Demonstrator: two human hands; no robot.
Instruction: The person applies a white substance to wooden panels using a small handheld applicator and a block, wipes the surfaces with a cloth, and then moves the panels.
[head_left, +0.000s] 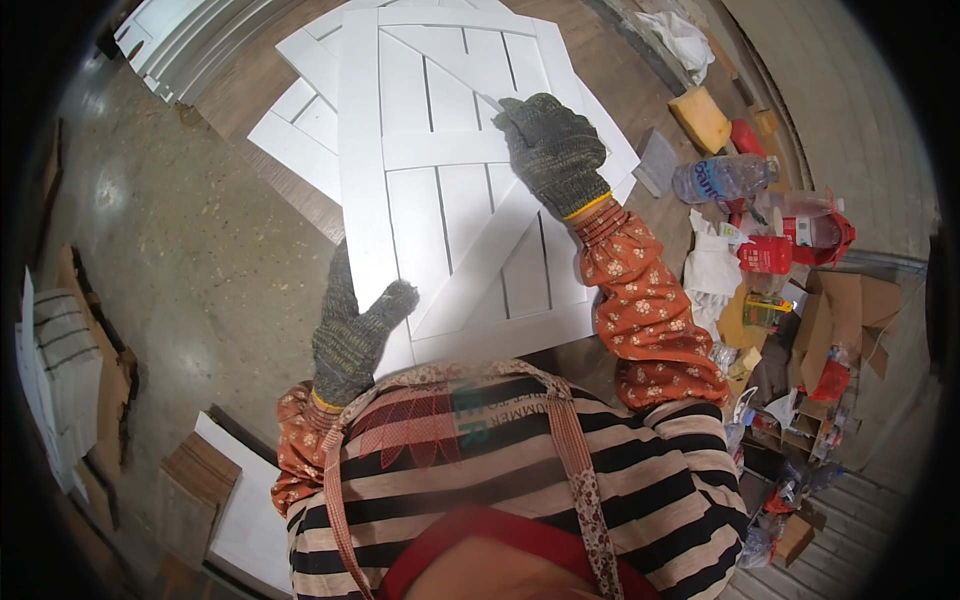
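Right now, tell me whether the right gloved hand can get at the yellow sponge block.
Probably yes: the right gloved hand is over the white slatted panel, and the yellow sponge block lies uncovered beyond the panel's right edge, with only a pale grey block near the path.

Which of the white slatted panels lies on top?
The white slatted panel beneath the grey-gloved right hand, its edge held by the gloved left hand; it partly covers the other panels.

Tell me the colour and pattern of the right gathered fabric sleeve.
The right gathered fabric sleeve is rust-orange with pale paw prints, clearest in the head view.
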